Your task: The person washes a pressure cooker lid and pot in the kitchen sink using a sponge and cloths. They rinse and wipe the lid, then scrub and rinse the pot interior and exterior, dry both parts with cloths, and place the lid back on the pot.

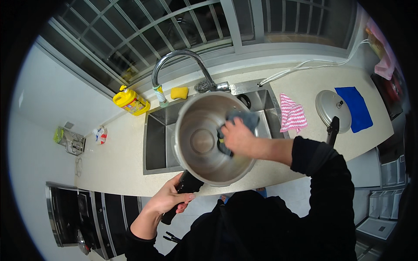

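Note:
My left hand grips the black handle of a metal pressure cooker pot, which is tilted so that its open inside faces me over the sink. Inside the pot's right part, my right hand holds a dark grey cloth, somewhat blurred. The cloth lies against or close to the pot's inner wall; contact is not clear. Above the pot's rim arches a chrome faucet. On the counter at the right lies the cooker's lid with a black handle, partly on a blue cloth.
Behind the sink are a yellow sponge, a steel wool scrubber and a yellow detergent bottle. A pink striped cloth lies right of the sink. White cables cross the back counter. A small plastic packet sits at the left.

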Available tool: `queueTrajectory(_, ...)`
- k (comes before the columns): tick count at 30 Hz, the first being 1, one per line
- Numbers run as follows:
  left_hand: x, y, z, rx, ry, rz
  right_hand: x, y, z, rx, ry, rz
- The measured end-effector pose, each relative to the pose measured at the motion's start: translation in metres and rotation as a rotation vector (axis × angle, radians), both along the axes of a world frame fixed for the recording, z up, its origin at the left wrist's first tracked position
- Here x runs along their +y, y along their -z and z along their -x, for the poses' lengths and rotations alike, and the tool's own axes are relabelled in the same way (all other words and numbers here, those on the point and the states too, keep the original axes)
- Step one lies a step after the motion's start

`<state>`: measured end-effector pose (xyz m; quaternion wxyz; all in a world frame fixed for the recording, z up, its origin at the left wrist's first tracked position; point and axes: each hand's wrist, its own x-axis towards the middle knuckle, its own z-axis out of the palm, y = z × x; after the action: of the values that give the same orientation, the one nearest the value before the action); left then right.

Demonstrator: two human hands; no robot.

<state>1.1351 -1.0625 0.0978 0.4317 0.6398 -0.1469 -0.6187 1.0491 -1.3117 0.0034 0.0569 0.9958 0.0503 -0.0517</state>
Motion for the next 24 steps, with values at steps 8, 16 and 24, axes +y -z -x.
queueTrajectory(8,-0.006,-0.01,0.003,0.0,0.152,0.008,0.028,-0.008,-0.051,-0.579,0.774,-1.924)
queueTrajectory(16,-0.015,-0.008,-0.002,-0.184,0.178,-0.027,0.066,0.034,-0.05,-0.446,0.08,-0.941)
queueTrajectory(24,-0.009,0.007,-0.007,-0.061,0.176,-0.053,-0.038,0.008,-0.032,-0.385,-0.604,0.474)
